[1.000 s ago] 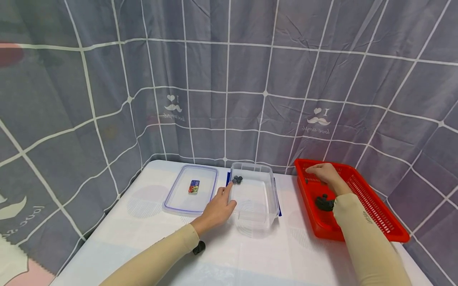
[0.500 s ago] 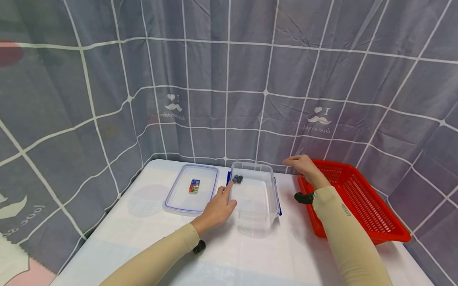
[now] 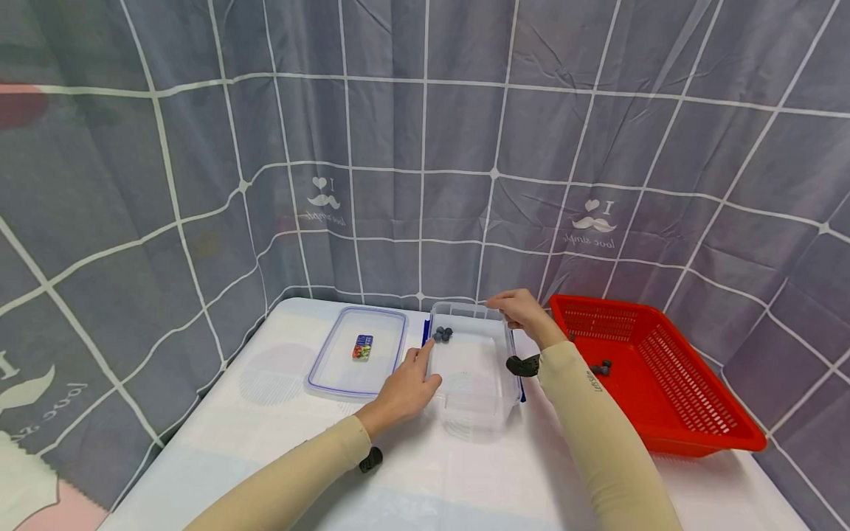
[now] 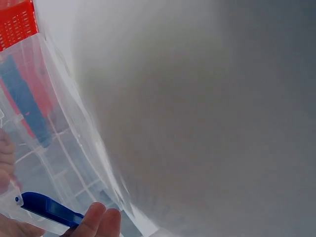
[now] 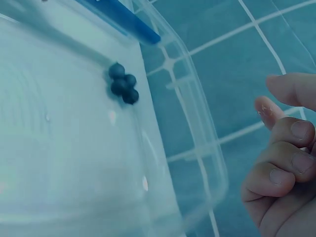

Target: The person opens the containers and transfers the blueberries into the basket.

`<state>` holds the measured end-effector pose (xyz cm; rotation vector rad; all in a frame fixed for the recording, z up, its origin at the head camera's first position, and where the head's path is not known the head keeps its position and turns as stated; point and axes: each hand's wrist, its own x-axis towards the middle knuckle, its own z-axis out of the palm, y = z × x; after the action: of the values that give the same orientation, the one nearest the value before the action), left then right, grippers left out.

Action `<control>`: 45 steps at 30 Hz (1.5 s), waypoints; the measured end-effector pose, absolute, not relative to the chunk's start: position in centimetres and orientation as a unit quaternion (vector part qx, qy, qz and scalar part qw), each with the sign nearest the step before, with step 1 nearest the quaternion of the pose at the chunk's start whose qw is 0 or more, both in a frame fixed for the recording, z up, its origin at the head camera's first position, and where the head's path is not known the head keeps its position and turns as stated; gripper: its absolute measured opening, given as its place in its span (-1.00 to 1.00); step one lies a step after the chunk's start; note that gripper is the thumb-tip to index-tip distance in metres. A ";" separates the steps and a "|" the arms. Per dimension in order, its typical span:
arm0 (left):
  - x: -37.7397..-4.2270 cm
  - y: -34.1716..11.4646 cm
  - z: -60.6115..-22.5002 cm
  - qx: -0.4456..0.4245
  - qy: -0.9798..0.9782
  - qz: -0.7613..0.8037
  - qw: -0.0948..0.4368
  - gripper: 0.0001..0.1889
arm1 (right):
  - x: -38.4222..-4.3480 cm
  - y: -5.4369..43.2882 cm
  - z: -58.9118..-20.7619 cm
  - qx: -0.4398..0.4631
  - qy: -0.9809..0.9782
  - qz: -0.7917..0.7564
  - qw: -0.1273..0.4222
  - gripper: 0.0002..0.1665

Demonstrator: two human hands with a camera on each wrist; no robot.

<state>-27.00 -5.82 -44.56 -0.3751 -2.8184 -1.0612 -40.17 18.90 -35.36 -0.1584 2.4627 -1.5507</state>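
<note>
My left hand [image 3: 403, 387] holds the left side of a clear plastic food container [image 3: 474, 413], its thumb over the wall. In the left wrist view two fingertips [image 4: 96, 219] touch the blue latch [image 4: 47, 205]. Several blueberries [image 3: 442, 335] lie clustered in the container's far left corner; the right wrist view shows these berries [image 5: 122, 84] close up. Over the container's far right corner is my right hand [image 3: 527, 316]. Its thumb and forefinger come together, with the other fingers curled; whether something small is between them is hidden.
A red basket [image 3: 671, 413] stands at the right, with several dark berries [image 3: 603, 367] inside. Left of the container lies its clear lid [image 3: 332, 372] with a colourful label [image 3: 362, 347]. Behind the table hangs a grey checked curtain [image 3: 458, 206].
My right hand has moved left, out of the red basket and over to the container's far right corner. The left hand and the clustered berries have stayed put.
</note>
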 end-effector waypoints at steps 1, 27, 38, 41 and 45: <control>-26.9 -5.8 -44.5 -0.124 -0.927 -0.350 0.054 -0.23 | -40.2 18.5 -35.4 -0.054 0.839 -0.530 0.114 -0.48; -26.9 -5.8 -44.8 -0.122 -0.928 -0.349 0.050 -0.22 | -42.4 12.4 -41.6 -0.001 0.836 -0.535 0.126 -0.55; -26.9 -5.7 -44.8 -0.125 -0.928 -0.345 0.059 -0.22 | -42.8 11.9 -43.9 0.019 0.832 -0.538 0.135 -0.57; -26.9 -5.7 -44.8 -0.123 -0.929 -0.343 0.059 -0.22 | -42.7 11.7 -44.2 0.030 0.825 -0.547 0.137 -0.58; -26.9 -5.8 -44.8 -0.124 -0.927 -0.348 0.063 -0.24 | -42.4 11.4 -44.5 0.037 0.821 -0.553 0.136 -0.61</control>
<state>-26.87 -5.79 -44.83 -0.3737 -2.8008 -1.0526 -42.43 11.41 -44.45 0.1076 2.3791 -1.6009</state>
